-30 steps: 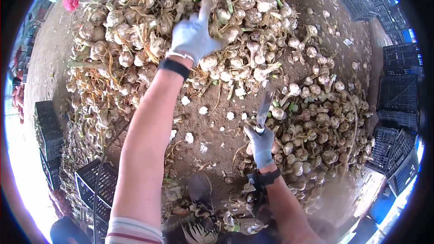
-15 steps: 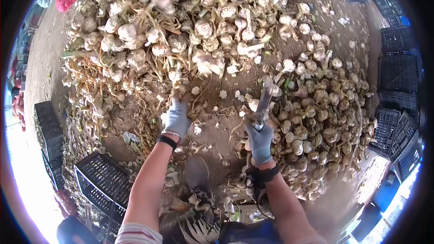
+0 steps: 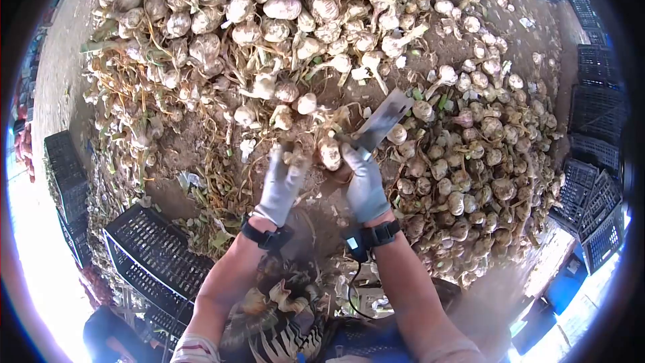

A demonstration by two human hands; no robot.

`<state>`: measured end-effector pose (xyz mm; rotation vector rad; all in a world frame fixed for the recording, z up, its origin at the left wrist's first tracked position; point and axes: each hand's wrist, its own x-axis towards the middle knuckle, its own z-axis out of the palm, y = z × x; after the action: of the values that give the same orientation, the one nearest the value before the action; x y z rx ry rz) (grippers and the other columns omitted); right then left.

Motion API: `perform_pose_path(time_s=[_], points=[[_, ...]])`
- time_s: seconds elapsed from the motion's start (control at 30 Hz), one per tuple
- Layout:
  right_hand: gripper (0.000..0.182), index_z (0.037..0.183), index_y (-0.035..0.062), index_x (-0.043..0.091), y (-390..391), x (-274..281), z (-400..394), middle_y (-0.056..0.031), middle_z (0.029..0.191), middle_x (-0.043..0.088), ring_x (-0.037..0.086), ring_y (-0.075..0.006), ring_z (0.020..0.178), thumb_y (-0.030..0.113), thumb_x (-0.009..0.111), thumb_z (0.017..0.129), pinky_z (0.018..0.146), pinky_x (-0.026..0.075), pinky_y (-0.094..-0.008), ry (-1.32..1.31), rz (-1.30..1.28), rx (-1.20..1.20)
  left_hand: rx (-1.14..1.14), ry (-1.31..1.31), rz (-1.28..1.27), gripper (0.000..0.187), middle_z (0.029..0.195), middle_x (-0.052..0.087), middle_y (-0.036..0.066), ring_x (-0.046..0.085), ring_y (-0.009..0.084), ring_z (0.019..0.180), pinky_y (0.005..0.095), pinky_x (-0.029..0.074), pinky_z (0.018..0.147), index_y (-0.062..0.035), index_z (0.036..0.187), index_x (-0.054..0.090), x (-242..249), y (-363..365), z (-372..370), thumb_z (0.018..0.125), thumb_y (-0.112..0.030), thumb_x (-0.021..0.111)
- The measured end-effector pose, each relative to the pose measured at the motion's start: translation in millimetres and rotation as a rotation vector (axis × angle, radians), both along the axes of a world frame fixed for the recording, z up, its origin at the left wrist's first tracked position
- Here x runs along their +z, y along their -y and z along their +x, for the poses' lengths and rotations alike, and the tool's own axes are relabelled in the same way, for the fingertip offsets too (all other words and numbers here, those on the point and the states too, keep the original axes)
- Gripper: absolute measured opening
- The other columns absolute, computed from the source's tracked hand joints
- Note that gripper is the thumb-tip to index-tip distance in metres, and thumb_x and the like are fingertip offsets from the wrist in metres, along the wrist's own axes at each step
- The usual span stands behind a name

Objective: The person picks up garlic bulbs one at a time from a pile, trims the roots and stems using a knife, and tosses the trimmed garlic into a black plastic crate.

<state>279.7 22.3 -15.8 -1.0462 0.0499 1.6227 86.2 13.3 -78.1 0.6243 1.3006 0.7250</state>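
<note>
My right hand (image 3: pixel 365 188), in a light grey glove, is closed round the handle of a broad-bladed knife (image 3: pixel 384 122). The blade slants up and to the right over the ground. My left hand (image 3: pixel 279 188), gloved alike, is smeared by motion, with its dirty fingertips pointing up and away from me. Between the two hands shows a garlic bulb (image 3: pixel 330 154), right beside my right fingertips and below the blade. Several other garlic bulbs (image 3: pixel 282 117) lie just beyond my left fingers.
A large heap of stemmed garlic (image 3: pixel 275 30) spreads ahead. To the right lies a pile of trimmed bulbs (image 3: pixel 470 175). Black plastic crates stand at the lower left (image 3: pixel 158 249) and along the right edge (image 3: pixel 598 114). Leaf scraps (image 3: pixel 215 195) litter the ground.
My hands have come closer together, and the knife has swung to a flatter slant. A garlic bulb now shows between the hands. The camera view has shifted slightly.
</note>
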Motion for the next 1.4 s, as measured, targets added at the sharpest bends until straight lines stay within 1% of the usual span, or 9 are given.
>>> perform_pose_path(time_s=[0.03, 0.07, 0.27, 0.33, 0.57, 0.93, 1.1, 1.27, 1.4], points=[[0.027, 0.120, -0.0011, 0.063, -3, 8, 3, -0.0075, 0.106, 0.069, 0.066, -0.0139, 0.092, 0.013, 0.063, 0.097, 0.083, 0.054, -0.0278, 0.134, 0.012, 0.028, -0.033, -0.143, 0.212, 0.052, 0.134, 0.057, 0.018, 0.063, 0.0214, 0.106, 0.0327, 0.053, 0.088, -0.0033, 0.139, 0.045, 62, -21, 8, 0.092, -0.012, 0.065], [0.027, 0.120, -0.0011, 0.063, -3, 6, 3, -0.0075, 0.106, 0.069, 0.066, -0.0139, 0.092, 0.013, 0.063, 0.097, 0.083, 0.054, -0.0278, 0.133, 0.005, 0.029, -0.162, -0.768, 0.379, 0.055, 0.128, 0.060, 0.021, 0.063, 0.0231, 0.095, 0.0360, 0.054, 0.081, -0.0006, 0.134, 0.047, 79, -27, 4, 0.086, -0.013, 0.072], [0.025, 0.115, -0.0030, 0.067, 2, 15, -31, -0.0073, 0.099, 0.070, 0.065, -0.0121, 0.084, 0.011, 0.068, 0.094, 0.077, 0.055, -0.0271, 0.332, 0.018, 0.169, -0.308, -0.372, 0.409, 0.061, 0.109, 0.063, 0.009, 0.059, 0.0153, 0.102, 0.0298, 0.050, 0.088, -0.0048, 0.135, 0.048, 104, -24, 19, 0.079, 0.001, 0.071], [0.029, 0.117, -0.0009, 0.068, 2, 23, -18, -0.0056, 0.099, 0.070, 0.065, -0.0089, 0.083, 0.012, 0.071, 0.091, 0.075, 0.054, -0.0260, 0.239, 0.042, 0.221, -0.136, 0.191, 0.070, 0.058, 0.107, 0.063, 0.005, 0.059, 0.0138, 0.105, 0.0286, 0.049, 0.089, -0.0017, 0.134, 0.048, 90, -31, 4, 0.081, -0.002, 0.071], [0.014, 0.093, 0.0120, 0.065, 9, 53, -7, -0.0084, 0.077, 0.061, 0.065, -0.0305, 0.072, 0.016, 0.066, 0.079, 0.064, 0.051, -0.0421, 1.671, 0.586, 0.951, -0.037, 0.300, -0.035, 0.095, 0.124, 0.059, 0.009, 0.062, 0.0170, 0.107, 0.0313, 0.056, 0.089, -0.0015, 0.152, 0.026, 58, 8, -37, 0.080, -0.023, 0.084], [0.015, 0.092, 0.0112, 0.066, 9, 49, -3, -0.0101, 0.080, 0.064, 0.064, -0.0342, 0.068, 0.017, 0.064, 0.079, 0.063, 0.051, -0.0441, 1.625, 0.571, 1.008, -0.377, 0.010, 0.200, 0.080, 0.120, 0.065, 0.011, 0.066, 0.0205, 0.104, 0.0344, 0.057, 0.090, 0.0006, 0.143, 0.038, 51, 2, -53, 0.081, -0.022, 0.083], [0.021, 0.099, 0.0104, 0.067, 17, 32, -5, -0.0137, 0.080, 0.066, 0.065, -0.0378, 0.071, 0.017, 0.061, 0.080, 0.064, 0.052, -0.0457, 1.549, 0.533, 0.977, -0.176, 0.194, 0.125, 0.078, 0.115, 0.066, 0.011, 0.066, 0.0192, 0.102, 0.0331, 0.057, 0.089, 0.0014, 0.135, 0.047, 67, 4, -45, 0.072, -0.020, 0.088], [0.018, 0.095, 0.0092, 0.071, 31, -21, 31, -0.0180, 0.081, 0.070, 0.068, -0.0385, 0.078, 0.024, 0.064, 0.087, 0.071, 0.055, -0.0440, 1.424, -0.083, 1.210, -0.369, 0.159, 0.296, 0.065, 0.110, 0.066, 0.005, 0.064, 0.0154, 0.099, 0.0292, 0.052, 0.086, -0.0014, 0.123, 0.055, 134, -16, -18, 0.066, -0.012, 0.085], [0.034, 0.104, 0.0085, 0.071, 29, 4, 16, -0.0196, 0.082, 0.070, 0.070, -0.0355, 0.077, 0.036, 0.068, 0.086, 0.070, 0.056, -0.0420, 1.312, -0.074, 1.156, -0.460, -0.023, -0.001, 0.060, 0.115, 0.065, 0.008, 0.063, 0.0211, 0.107, 0.0332, 0.051, 0.090, -0.0032, 0.127, 0.055, 103, -28, -24, 0.072, -0.010, 0.078]])
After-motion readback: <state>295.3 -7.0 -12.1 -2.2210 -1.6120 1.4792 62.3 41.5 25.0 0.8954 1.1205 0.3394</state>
